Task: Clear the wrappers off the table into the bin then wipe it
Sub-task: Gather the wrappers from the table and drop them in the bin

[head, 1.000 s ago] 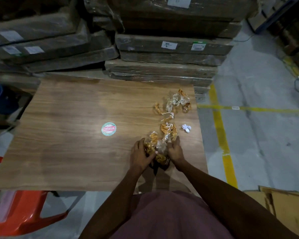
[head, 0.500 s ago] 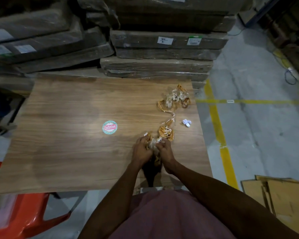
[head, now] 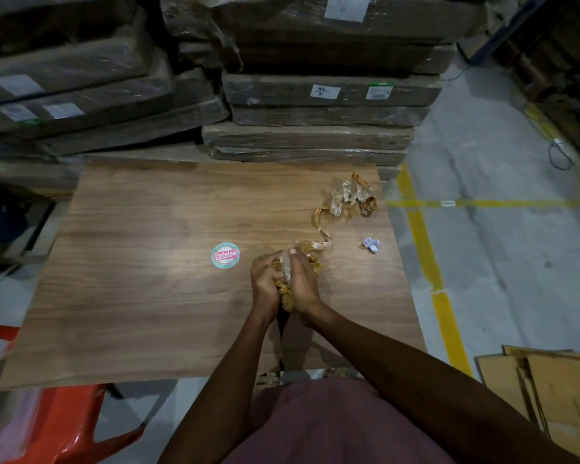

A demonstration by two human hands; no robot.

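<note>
both hands (head: 283, 284) clutching wrappers (head: 286, 272), table (head: 148, 296)

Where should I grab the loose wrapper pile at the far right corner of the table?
Take the wrapper pile at its bunched, crinkled middle, probably from above, fingers closing inward. It lies loose and flat on the table, and a thin strip trails from it toward the bundle held by the left hand and right hand.
</note>
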